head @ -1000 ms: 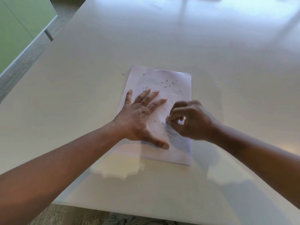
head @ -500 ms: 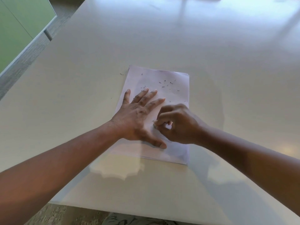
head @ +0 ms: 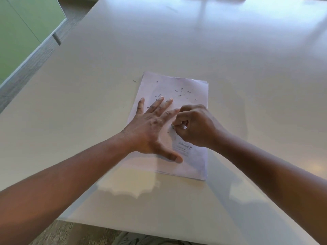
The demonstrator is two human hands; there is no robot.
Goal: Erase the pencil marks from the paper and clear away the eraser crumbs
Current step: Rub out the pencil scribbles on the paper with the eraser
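A white sheet of paper [head: 194, 85] lies on the table in front of me. My left hand [head: 152, 128] presses flat on its left half, fingers spread. My right hand [head: 196, 126] grips a small white eraser [head: 184, 126] with curled fingers and holds it against the middle of the sheet. Grey pencil marks [head: 184, 148] show just below that hand, near my left thumb. Dark eraser crumbs [head: 182, 91] are scattered over the upper part of the paper, and a few lie beside my hands.
The wide pale table [head: 247, 59] stretches far ahead and to both sides. A stray crumb [head: 135, 81] lies on the table left of the paper. The near table edge [head: 134, 232] runs below my arms. A green panel [head: 21, 32] stands at the far left.
My right hand rubbed leftward toward my left hand, then moved back up and right, so the pencil marks show again below it. My left hand stayed pressed on the paper.
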